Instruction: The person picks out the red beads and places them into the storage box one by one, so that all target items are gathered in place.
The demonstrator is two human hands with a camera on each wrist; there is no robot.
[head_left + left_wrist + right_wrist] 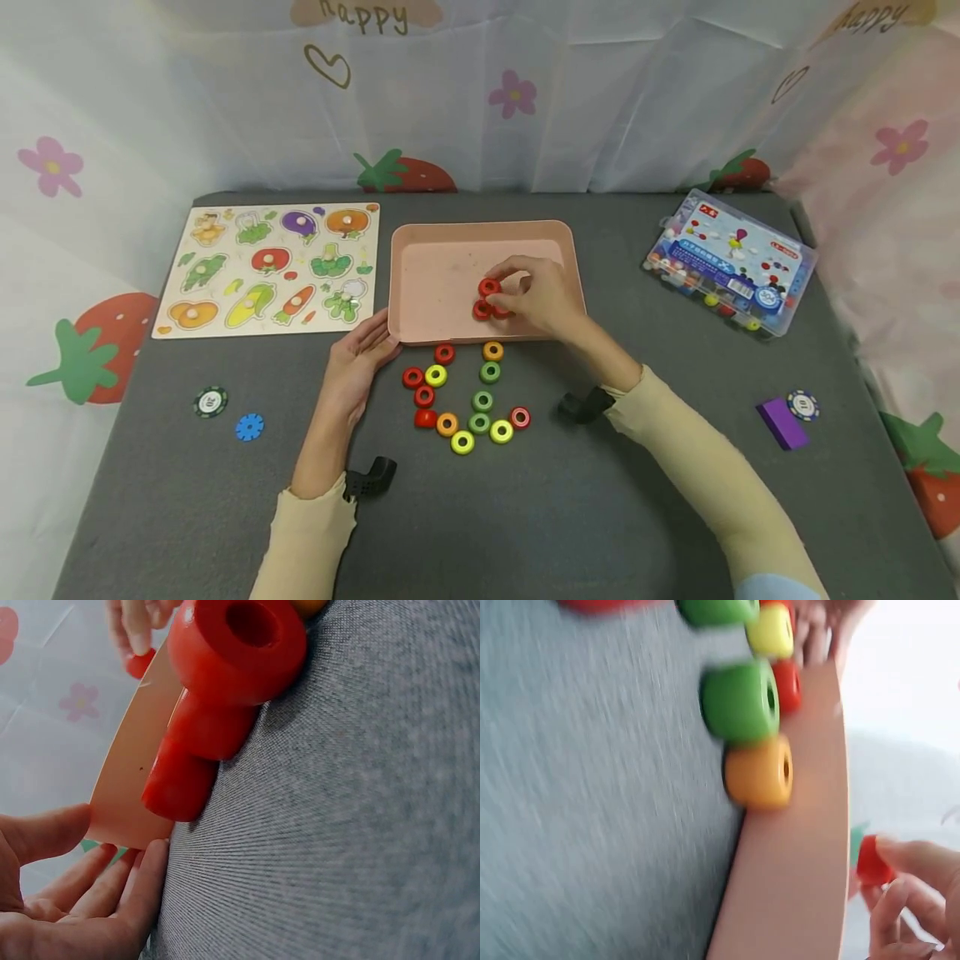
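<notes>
My right hand (542, 293) is over the right part of the pink tray (431, 275), pinching a red ring bead (489, 287) between thumb and finger. Right below it in the head view, two more red beads (481, 311) show near the fingertips, one partly covered. The right wrist view has the pinched bead (873, 861) just past the tray's rim. At the tray's front left corner, my left hand (354, 367) holds the edge with thumb and fingers. Several red, yellow, orange and green beads (482, 401) lie in a loose curve in front of the tray.
A vegetable puzzle board (266, 271) lies left of the tray. A clear plastic bead box (731, 262) sits at the back right. Poker chips (211, 402) are on the left; a purple block (783, 423) and another chip (803, 406) are on the right.
</notes>
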